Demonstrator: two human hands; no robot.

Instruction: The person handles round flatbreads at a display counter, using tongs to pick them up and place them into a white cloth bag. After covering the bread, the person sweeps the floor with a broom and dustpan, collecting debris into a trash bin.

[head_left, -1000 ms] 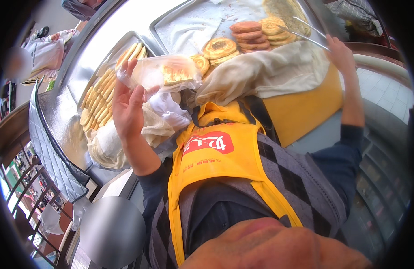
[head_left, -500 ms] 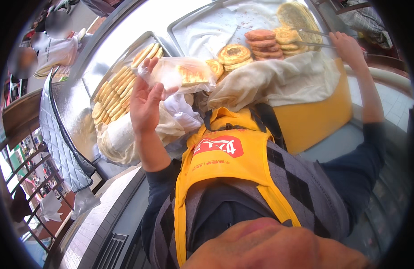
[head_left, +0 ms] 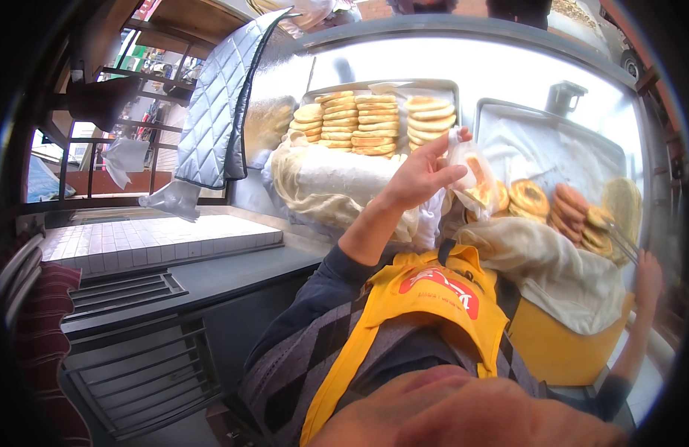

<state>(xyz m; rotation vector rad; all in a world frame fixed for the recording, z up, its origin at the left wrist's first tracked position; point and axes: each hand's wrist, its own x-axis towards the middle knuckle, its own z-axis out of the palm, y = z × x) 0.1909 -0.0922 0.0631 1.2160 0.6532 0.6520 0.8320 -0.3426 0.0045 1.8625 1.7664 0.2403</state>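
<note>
Flatbread (head_left: 482, 194) sits inside a clear plastic bag (head_left: 463, 155), in front of the body at the near corner of the right tray (head_left: 480, 123). The left hand (head_left: 422, 175) holds the bag by its upper edge, thumb and fingers spread apart. The right hand (head_left: 647, 279) has its fingers curled round the metal tongs (head_left: 626, 244), whose tips reach the yellow flatbreads (head_left: 598, 240); at this small scale, I cannot tell whether they grip one.

A loose hold could let the thin bag slip, and the bread's weight could stretch or tear it. Swinging the tongs sideways could topple the leaning reddish flatbreads (head_left: 568, 208) just beside them.

Beyond lies a large speckled flatbread (head_left: 624, 201). A cream cloth (head_left: 564, 272), bunched along the near edge, stands between the body and the stacks and could snag the tongs. The left tray (head_left: 457, 97) bears stacked pale flatbreads (head_left: 374, 123); a quilted silver cover (head_left: 219, 112) hangs farther left.
</note>
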